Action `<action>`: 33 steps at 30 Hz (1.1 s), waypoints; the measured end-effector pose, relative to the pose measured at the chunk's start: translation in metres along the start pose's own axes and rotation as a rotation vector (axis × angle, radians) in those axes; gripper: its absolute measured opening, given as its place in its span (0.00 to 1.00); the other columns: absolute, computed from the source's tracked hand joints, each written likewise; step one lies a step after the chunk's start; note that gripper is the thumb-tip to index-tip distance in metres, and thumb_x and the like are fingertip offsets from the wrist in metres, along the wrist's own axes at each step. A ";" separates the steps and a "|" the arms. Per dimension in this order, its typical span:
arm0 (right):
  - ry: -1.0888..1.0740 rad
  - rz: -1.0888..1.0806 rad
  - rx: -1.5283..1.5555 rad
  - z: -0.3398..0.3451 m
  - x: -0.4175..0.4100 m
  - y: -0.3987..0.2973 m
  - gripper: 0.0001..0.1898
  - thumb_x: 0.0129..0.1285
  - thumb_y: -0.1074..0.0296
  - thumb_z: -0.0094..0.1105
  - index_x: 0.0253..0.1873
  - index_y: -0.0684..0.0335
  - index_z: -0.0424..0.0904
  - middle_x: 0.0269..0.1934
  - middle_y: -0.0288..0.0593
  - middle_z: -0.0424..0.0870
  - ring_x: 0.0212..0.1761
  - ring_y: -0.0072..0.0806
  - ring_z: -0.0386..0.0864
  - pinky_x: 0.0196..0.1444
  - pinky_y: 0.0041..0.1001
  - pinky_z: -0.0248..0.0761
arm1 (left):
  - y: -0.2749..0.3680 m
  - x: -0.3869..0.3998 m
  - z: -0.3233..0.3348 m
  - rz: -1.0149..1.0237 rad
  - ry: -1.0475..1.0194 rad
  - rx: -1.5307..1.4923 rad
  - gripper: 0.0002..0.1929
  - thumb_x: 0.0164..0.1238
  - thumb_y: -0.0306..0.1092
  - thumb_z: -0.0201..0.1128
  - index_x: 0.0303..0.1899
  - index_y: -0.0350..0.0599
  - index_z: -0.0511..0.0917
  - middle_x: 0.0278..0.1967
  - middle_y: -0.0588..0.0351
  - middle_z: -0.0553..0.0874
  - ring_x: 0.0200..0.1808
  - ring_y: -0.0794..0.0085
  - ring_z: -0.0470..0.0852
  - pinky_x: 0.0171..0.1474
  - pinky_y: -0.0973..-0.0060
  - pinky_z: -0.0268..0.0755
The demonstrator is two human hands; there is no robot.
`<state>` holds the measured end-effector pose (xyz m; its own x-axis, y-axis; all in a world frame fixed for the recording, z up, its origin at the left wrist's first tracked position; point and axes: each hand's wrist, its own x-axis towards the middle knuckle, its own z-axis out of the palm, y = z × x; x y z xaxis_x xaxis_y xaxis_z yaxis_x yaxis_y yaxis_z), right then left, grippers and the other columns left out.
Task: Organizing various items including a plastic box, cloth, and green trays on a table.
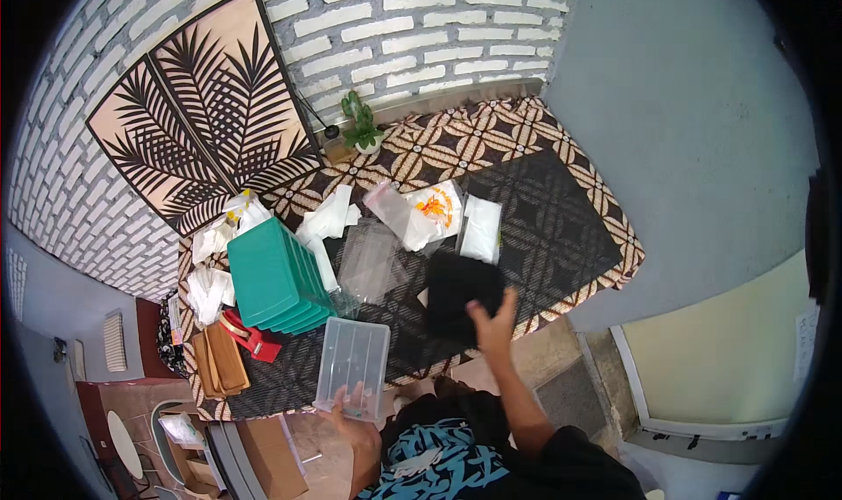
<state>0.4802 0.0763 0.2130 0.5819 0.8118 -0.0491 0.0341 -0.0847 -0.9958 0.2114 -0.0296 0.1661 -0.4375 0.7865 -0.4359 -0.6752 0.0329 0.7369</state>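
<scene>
My left hand [355, 421] holds a clear plastic compartment box [353, 362] by its near end, at the table's front edge. My right hand [496, 322] grips the near right side of a black, roughly square object [460, 293], whose exact kind I cannot tell. Left of these stands a stack of green plastic containers [276, 276]. Beyond the clear box lie transparent plastic bags [370, 263]. A packet of white material [481, 229] and a white bag with an orange print [437, 204] lie past the black object.
On the table's left are a red tape dispenser [256, 342], wooden trays or boards [220, 362] and crumpled white bags [209, 293]. A potted plant [362, 131] stands by the brick wall, near a palm-leaf panel [210, 112]. An open cardboard box [266, 457] is below the front left edge.
</scene>
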 end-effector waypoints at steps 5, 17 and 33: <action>0.272 0.100 -0.161 -0.087 0.097 0.044 0.31 0.68 0.63 0.63 0.70 0.70 0.61 0.61 0.57 0.74 0.62 0.43 0.73 0.68 0.34 0.62 | -0.047 0.012 0.037 -0.126 -0.012 -0.048 0.30 0.65 0.33 0.66 0.64 0.58 0.59 0.63 0.52 0.72 0.59 0.53 0.78 0.58 0.54 0.71; -0.671 -0.634 -0.771 0.021 0.085 0.047 0.30 0.51 0.61 0.75 0.61 0.52 0.78 0.64 0.39 0.74 0.66 0.43 0.63 0.64 0.47 0.55 | -0.068 0.009 0.058 -0.125 0.341 0.588 0.16 0.69 0.38 0.61 0.57 0.55 0.75 0.53 0.61 0.75 0.50 0.70 0.73 0.51 0.63 0.67; -0.798 -0.700 -0.431 0.060 0.024 -0.021 0.18 0.51 0.79 0.69 0.48 0.61 0.78 0.43 0.45 0.78 0.49 0.45 0.77 0.51 0.38 0.72 | -0.051 0.029 0.002 -0.049 -0.103 0.721 0.15 0.67 0.20 0.58 0.54 0.40 0.74 0.44 0.57 0.81 0.38 0.78 0.78 0.39 0.81 0.72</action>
<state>0.4447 0.1317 0.2286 -0.3511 0.8809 0.3175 0.5127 0.4645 -0.7221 0.2348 -0.0072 0.1171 -0.3348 0.8266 -0.4523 -0.1177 0.4396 0.8905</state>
